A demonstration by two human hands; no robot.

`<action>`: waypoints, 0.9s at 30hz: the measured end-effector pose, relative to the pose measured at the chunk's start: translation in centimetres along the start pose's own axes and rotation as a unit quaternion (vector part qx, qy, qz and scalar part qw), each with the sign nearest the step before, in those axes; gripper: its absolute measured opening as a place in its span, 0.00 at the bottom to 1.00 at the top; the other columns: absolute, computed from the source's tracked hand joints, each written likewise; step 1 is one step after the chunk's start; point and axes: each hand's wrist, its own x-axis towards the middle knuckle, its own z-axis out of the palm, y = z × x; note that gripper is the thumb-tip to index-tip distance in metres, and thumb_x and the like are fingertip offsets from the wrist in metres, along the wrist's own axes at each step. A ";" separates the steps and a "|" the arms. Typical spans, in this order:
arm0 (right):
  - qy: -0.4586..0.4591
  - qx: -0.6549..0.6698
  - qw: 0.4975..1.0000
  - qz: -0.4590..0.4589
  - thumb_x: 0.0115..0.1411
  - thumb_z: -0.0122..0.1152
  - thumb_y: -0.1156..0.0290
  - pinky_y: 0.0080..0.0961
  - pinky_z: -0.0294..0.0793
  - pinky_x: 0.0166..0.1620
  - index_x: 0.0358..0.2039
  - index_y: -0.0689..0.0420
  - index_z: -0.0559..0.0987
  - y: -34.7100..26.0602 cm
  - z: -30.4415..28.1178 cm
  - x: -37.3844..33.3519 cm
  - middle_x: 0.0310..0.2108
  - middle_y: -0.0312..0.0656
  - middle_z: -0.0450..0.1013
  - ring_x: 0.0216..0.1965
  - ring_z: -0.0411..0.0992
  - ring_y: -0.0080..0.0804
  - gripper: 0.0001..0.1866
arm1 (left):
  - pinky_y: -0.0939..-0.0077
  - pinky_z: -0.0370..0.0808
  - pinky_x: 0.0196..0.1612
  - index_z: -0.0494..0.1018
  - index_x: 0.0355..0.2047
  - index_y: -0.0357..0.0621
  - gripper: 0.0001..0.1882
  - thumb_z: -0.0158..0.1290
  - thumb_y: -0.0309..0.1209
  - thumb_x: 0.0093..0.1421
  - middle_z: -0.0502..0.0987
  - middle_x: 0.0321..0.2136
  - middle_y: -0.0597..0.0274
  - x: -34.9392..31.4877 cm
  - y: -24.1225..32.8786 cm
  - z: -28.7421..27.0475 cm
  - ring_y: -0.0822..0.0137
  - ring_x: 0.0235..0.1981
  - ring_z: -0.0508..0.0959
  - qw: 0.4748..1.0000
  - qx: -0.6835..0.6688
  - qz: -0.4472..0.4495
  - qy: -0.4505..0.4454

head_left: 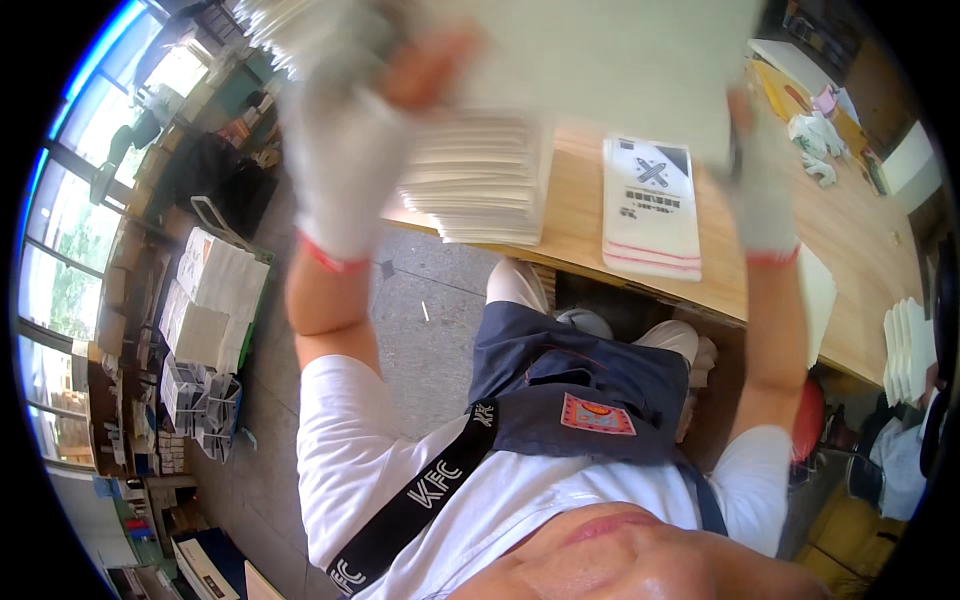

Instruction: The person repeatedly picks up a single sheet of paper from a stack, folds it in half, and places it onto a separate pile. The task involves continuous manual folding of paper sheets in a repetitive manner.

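Observation:
My hands wear whitish fingerless gloves with red cuffs and are raised over a wooden table. A broad pale sheet (610, 60), perhaps a thin stack of paper, spans between them, blurred by motion. My left hand (420, 75) grips its left edge, bare fingertips showing. At the right edge is my right hand (745, 150), its fingers partly behind the sheet. Below the sheet stands a tall stack of white paper pads (475, 185). To its right lies a flat pile of printed plastic bags (650, 215) with a pencil-and-ruler picture and red lines along the near end.
The wooden table (850, 230) extends right, with a crumpled white glove (818, 140) and a yellow folder (780, 90) on it. More white pads (905, 350) stand at its right edge. On the left, a cart carries paper stacks (210, 300) beside the grey floor (400, 300).

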 end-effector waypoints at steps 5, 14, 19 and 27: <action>-0.040 0.779 0.609 0.143 0.63 0.48 0.70 0.11 0.61 0.15 0.32 0.59 0.72 -7.9 4.0 20.5 0.26 0.36 0.69 0.16 0.63 0.16 0.07 | 0.73 0.71 0.45 0.60 0.58 0.43 0.21 0.39 0.33 0.65 0.74 0.41 0.53 8.9 -4.0 -15.7 0.65 0.40 0.75 0.979 0.185 0.052 0.069; -0.112 0.659 0.712 0.216 0.62 0.47 0.58 0.18 0.56 0.14 0.26 0.54 0.73 -5.8 5.8 18.7 0.15 0.31 0.66 0.11 0.59 0.20 0.15 | 0.70 0.67 0.52 0.62 0.55 0.39 0.24 0.37 0.42 0.65 0.69 0.48 0.55 6.2 -8.8 -13.9 0.64 0.49 0.69 0.915 0.379 -0.048 0.128; -0.021 0.678 0.645 0.353 0.61 0.50 0.61 0.18 0.61 0.20 0.35 0.56 0.73 1.0 8.1 -1.6 0.19 0.33 0.68 0.16 0.62 0.19 0.12 | 0.62 0.67 0.52 0.66 0.46 0.28 0.21 0.40 0.38 0.64 0.69 0.47 0.47 -9.0 -13.4 -8.8 0.56 0.46 0.72 0.875 0.324 0.232 0.275; 0.398 0.308 0.459 0.733 0.57 0.46 0.69 0.19 0.67 0.17 0.29 0.57 0.71 10.7 3.9 -36.5 0.23 0.40 0.73 0.17 0.68 0.26 0.07 | 0.67 0.69 0.48 0.76 0.32 0.39 0.08 0.51 0.20 0.52 0.75 0.38 0.54 -26.7 -16.9 12.4 0.58 0.43 0.74 0.989 -0.064 -0.105 -0.085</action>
